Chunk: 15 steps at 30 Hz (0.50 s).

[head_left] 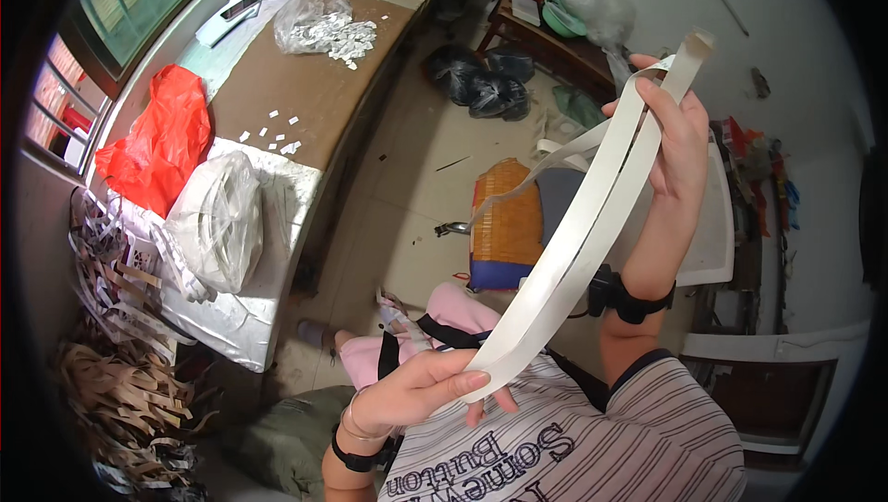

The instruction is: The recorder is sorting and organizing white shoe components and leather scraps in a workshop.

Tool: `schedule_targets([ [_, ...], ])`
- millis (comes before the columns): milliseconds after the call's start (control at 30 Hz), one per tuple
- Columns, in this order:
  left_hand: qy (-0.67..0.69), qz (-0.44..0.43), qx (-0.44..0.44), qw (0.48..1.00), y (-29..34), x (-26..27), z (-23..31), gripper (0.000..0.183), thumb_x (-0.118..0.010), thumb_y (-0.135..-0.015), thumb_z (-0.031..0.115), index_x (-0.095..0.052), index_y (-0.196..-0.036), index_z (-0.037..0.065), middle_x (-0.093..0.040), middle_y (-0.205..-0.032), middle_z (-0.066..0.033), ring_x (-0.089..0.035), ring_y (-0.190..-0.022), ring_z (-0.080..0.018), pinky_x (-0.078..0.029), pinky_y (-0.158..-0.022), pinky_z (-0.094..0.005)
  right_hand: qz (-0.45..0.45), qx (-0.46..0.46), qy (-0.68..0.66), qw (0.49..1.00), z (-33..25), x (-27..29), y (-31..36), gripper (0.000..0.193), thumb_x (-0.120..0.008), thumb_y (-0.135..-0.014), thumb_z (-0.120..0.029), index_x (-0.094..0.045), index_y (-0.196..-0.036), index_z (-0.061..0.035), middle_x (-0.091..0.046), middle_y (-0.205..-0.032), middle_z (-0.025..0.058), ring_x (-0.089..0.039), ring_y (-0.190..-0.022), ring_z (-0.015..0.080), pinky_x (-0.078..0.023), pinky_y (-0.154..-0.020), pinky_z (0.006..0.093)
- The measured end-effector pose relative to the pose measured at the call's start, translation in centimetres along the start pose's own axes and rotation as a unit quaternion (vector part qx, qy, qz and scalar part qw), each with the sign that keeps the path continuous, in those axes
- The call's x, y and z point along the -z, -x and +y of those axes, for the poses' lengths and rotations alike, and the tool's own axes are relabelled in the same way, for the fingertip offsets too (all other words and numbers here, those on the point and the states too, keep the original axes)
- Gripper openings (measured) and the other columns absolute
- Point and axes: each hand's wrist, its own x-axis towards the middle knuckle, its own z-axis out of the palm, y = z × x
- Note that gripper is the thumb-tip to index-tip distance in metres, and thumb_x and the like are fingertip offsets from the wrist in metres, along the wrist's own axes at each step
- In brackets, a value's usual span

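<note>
1. Main item: cream flat strap, doubled into two strands running side by side, stretched on a diagonal from lower middle to upper right, up off the desk and in front of the striped shirt
2. Left hand: closed on the lower end of the strap, thumb on top, some fingertips showing beneath; sits near the lap
3. Right hand: raised at upper right, pinching both strands near their top, thumb across the face; the short end pokes out beyond the fingers
4. One thinner-looking tail of the strap hangs from the right hand side, curving down and left in front of the orange-and-blue bundle
5. Dark bands on both wrists, left and right
6. Desk at left: red plastic bag just beside a clear plastic bag with whitish contents; a few small white pieces lie loose on the brown part
7. Further up the desk: pile of white pieces spilling from another clear bag, phone near it
8. Heap of brown strips at lower left; black plastic bags on the floor beyond the desk
</note>
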Motion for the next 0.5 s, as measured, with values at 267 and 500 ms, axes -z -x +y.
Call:
schedule_targets([
  [267,0.051,0.014,0.002,0.999,0.4,-0.4,0.2,0.032,-0.038,-0.098,0.014,-0.05,-0.115,-0.01,-0.064,-0.096,-0.0187,-0.058,-0.064,-0.0157,-0.048,-0.065,-0.0273,-0.04,-0.047,-0.009,0.998,2.3,-0.5,-1.2,0.026,-0.053,-0.084,-0.007,-0.056,-0.108,0.0035,-0.058,-0.075,0.0079,-0.065,-0.065,0.0233,-0.054,-0.058,0.0319],
  [500,0.031,0.014,0.007,0.999,0.7,-0.6,-0.5,0.037,-0.043,-0.097,0.015,-0.045,-0.124,-0.011,-0.064,-0.094,-0.0147,-0.056,-0.071,-0.0132,-0.046,-0.068,-0.0247,-0.044,-0.059,-0.052,0.996,3.4,-1.1,-2.3,0.029,-0.054,-0.084,-0.007,-0.053,-0.111,0.0034,-0.056,-0.074,0.0076,-0.064,-0.066,0.0234,-0.053,-0.059,0.0317],
])
